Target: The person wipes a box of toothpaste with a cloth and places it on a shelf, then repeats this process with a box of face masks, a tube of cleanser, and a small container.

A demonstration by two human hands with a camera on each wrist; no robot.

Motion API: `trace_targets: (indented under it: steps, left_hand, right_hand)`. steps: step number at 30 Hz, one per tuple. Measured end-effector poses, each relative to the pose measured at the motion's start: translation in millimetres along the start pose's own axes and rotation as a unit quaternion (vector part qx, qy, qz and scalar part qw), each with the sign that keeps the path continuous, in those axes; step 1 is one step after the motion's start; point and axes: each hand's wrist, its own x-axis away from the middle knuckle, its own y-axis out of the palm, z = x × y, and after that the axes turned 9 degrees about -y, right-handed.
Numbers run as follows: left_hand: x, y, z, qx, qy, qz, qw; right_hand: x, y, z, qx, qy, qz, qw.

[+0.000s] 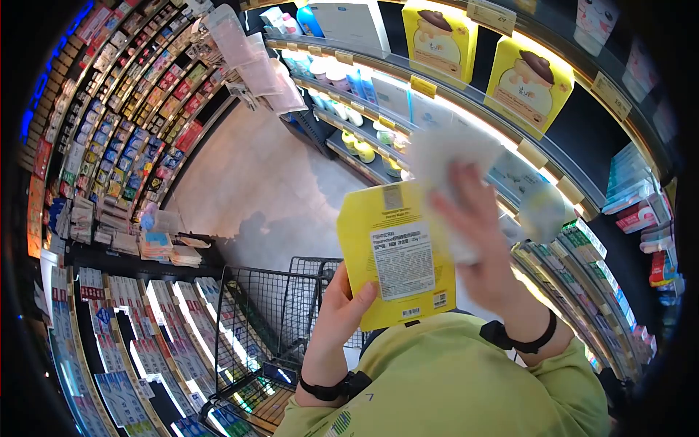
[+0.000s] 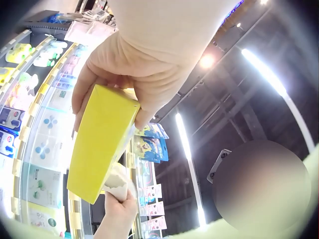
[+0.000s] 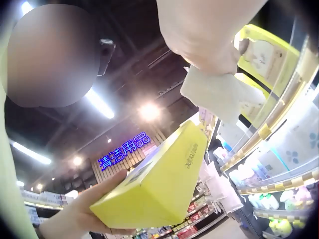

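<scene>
My left hand [image 1: 345, 304] grips a yellow box [image 1: 393, 255] by its lower left side, thumb over the face with the white printed label. The left wrist view shows the box's plain yellow side [image 2: 99, 144] between thumb and fingers. Just right of the box's upper part, my right hand [image 1: 477, 218] holds a white cloth [image 1: 448, 156], blurred in the head view. In the right wrist view the white cloth [image 3: 212, 92] hangs down from the fingers, above the box's edge.
Two yellow boxes with a jar picture [image 1: 440, 44] stand on the upper shelf [image 1: 466, 91] ahead. A black wire shopping cart [image 1: 255, 320] is at my lower left. Shelves of small packaged goods [image 1: 138, 153] line the left, and boxed goods [image 1: 582, 269] fill the right.
</scene>
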Motion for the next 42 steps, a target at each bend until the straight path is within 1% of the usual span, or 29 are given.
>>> trace_targets:
  steps: [2, 3, 5, 6, 8, 9, 10, 12, 14, 15, 17, 18, 19, 20, 21, 22, 24, 25, 28, 30, 32, 33, 34, 35, 36, 38, 39, 41, 42]
  left_hand:
    - [0, 0, -2, -0.004, 0.002, -0.005, 1.0]
    - [-1, -1, -3, -0.008, 0.006, -0.007, 1.0]
    - [-3, -1, -5, -0.024, 0.015, 0.004, 1.0]
    - [-4, -2, -6, -0.04, 0.023, 0.017, 0.999]
    - [-3, -6, -12, -0.009, 0.019, 0.028, 0.999]
    - [-3, -7, -14, 0.021, 0.017, 0.038, 0.999]
    - [-3, -8, -13, 0.021, 0.017, 0.037, 0.999]
    - [-2, -10, -13, 0.055, 0.071, -0.005, 0.996]
    - [-4, -14, -11, 0.044, 0.061, -0.002, 0.997]
    - [-4, -16, -10, 0.033, 0.05, -0.002, 0.998]
    - [-3, -19, -8, 0.03, 0.036, 0.004, 0.999]
    - [-3, -19, -8, 0.027, 0.022, 0.009, 0.999]
    - [-4, -20, -9, 0.026, 0.022, 0.008, 0.999]
    - [-6, -20, -12, 0.054, -0.003, 0.009, 0.998]
    - [-9, -20, -14, 0.082, -0.029, 0.009, 0.996]
    - [-14, -20, -15, 0.08, -0.029, 0.003, 0.996]
    - [-22, -18, -17, 0.138, -0.06, 0.043, 0.988]
    - [-27, -18, -17, 0.126, -0.058, 0.055, 0.989]
    - [-37, -17, -16, 0.156, -0.049, 0.043, 0.986]
    - [-39, -14, -12, 0.184, -0.066, 0.037, 0.98]
    - [-35, -8, -1, 0.224, -0.104, 0.006, 0.969]
    - [-37, -11, -3, 0.224, -0.104, 0.005, 0.969]
    - [-41, -18, -8, 0.332, -0.141, -0.068, 0.93]
    - [-43, -22, -10, 0.434, -0.176, -0.141, 0.872]
    - [-43, -22, -9, 0.433, -0.176, -0.143, 0.872]
    - [-41, -21, -6, 0.439, -0.198, -0.067, 0.874]
    - [-38, -21, -5, 0.439, -0.197, -0.067, 0.874]
    - [-35, -18, -2, 0.302, -0.21, 0.047, 0.929]
    - [-35, -18, 0, 0.303, -0.201, 0.042, 0.931]
  right_hand:
    - [-4, 20, -12, -0.013, 0.003, -0.116, 0.993]
    - [-3, 28, -15, -0.011, 0.005, -0.115, 0.993]
    - [-1, 40, -18, 0.013, -0.059, -0.096, 0.994]
    - [2, 46, -21, 0.013, -0.059, -0.096, 0.994]
    - [7, 53, -26, -0.01, -0.145, -0.098, 0.985]
    - [9, 52, -27, -0.01, -0.145, -0.098, 0.985]
    - [10, 48, -28, -0.047, -0.144, -0.115, 0.982]
    - [11, 40, -25, -0.085, -0.146, -0.133, 0.977]
    - [11, 32, -15, -0.05, -0.163, -0.19, 0.967]
    - [10, 30, -8, -0.051, -0.165, -0.19, 0.967]
    - [9, 29, 6, -0.055, -0.045, -0.145, 0.987]
    - [9, 31, 12, -0.054, -0.044, -0.145, 0.987]
    - [9, 33, 19, -0.076, -0.022, -0.113, 0.99]
    - [9, 33, 23, -0.096, 0.0, -0.079, 0.992]
    - [7, 30, 17, -0.061, -0.007, -0.111, 0.992]
    - [7, 30, 11, -0.056, -0.004, -0.108, 0.993]
    - [11, 34, 0, -0.034, -0.123, -0.18, 0.975]
    - [15, 39, -8, -0.058, -0.142, -0.208, 0.966]
    - [21, 52, -22, -0.045, -0.154, -0.168, 0.973]
    - [18, 52, -23, -0.032, -0.154, -0.162, 0.974]
    - [21, 59, -21, -0.001, -0.211, -0.09, 0.973]
    - [24, 64, -19, 0.0, -0.211, -0.09, 0.973]
    - [27, 69, -16, 0.009, -0.222, -0.086, 0.971]
    - [29, 71, -13, 0.018, -0.232, -0.083, 0.969]
    - [29, 69, -12, 0.02, -0.232, -0.083, 0.969]
    - [28, 65, -7, 0.054, -0.226, -0.056, 0.971]
    - [29, 62, -5, 0.054, -0.227, -0.055, 0.971]
    - [30, 51, 5, 0.095, -0.159, -0.03, 0.982]
    - [30, 44, 9, 0.101, -0.166, -0.026, 0.98]
